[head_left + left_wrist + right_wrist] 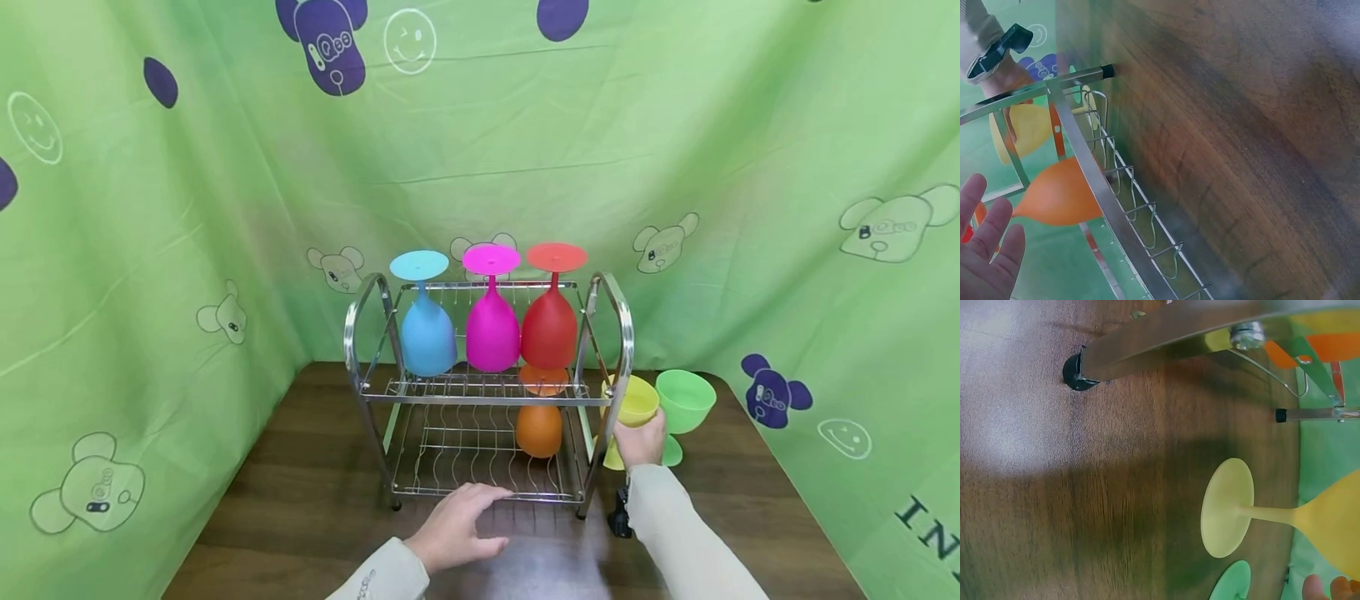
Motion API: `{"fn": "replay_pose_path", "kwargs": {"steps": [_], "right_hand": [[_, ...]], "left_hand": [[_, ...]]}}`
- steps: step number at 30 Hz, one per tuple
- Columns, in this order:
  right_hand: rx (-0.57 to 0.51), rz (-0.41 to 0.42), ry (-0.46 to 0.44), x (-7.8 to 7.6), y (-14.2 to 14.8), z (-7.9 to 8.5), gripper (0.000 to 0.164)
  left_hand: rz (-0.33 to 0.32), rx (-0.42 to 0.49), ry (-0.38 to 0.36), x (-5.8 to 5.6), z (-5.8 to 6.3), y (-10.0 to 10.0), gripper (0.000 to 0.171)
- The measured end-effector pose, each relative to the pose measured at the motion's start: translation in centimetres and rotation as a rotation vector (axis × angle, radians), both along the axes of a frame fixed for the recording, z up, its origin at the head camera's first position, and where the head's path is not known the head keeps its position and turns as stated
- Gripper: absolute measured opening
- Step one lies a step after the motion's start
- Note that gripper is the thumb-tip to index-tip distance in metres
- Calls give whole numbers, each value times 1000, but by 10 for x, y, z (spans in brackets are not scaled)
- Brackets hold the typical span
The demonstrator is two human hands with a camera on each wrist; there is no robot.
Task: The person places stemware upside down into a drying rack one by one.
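My right hand holds a yellow plastic goblet by its bowl, to the right of the dish rack. The right wrist view shows the goblet's round foot and fingertips at the bowl. Beside it, a green goblet stands upright. My left hand is held in front of the rack's lower tier, fingers spread, nothing in it. On the two-tier metal rack, blue, magenta and red goblets sit upside down on top. An orange goblet sits upside down below.
The rack's right side frame rises close to the yellow goblet and my right hand. A dark wooden table carries everything. Green printed cloth hangs behind and along both sides. A black device is strapped at my right wrist.
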State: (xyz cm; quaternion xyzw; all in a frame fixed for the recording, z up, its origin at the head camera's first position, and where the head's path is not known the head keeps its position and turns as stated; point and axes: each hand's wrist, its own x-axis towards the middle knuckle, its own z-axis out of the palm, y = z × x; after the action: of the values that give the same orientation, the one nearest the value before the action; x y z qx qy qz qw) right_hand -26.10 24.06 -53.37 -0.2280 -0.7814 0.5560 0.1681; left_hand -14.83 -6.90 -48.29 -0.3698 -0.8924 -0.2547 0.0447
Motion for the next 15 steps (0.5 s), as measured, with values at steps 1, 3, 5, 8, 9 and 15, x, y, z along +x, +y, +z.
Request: {"fn": "replay_pose_path", "kwargs": {"steps": [1, 3, 5, 8, 9, 15], "right_hand": [[-2, -2, -13, 1, 0, 0, 86], [2, -8, -43, 3, 1, 1, 89], [10, -18, -67, 4, 2, 1, 91], [29, -26, -89, 7, 1, 2, 92], [34, -28, -93, 8, 0, 2, 92], [47, -20, -40, 19, -6, 1, 88]], "left_hand": [[2, -3, -5, 0, 0, 0, 51], [5, -8, -18, 0, 0, -1, 51], [9, -10, -27, 0, 0, -1, 51], [18, -10, -38, 1, 0, -1, 51], [21, -10, -38, 1, -1, -1, 51], [19, 9, -14, 2, -6, -2, 49]]}}
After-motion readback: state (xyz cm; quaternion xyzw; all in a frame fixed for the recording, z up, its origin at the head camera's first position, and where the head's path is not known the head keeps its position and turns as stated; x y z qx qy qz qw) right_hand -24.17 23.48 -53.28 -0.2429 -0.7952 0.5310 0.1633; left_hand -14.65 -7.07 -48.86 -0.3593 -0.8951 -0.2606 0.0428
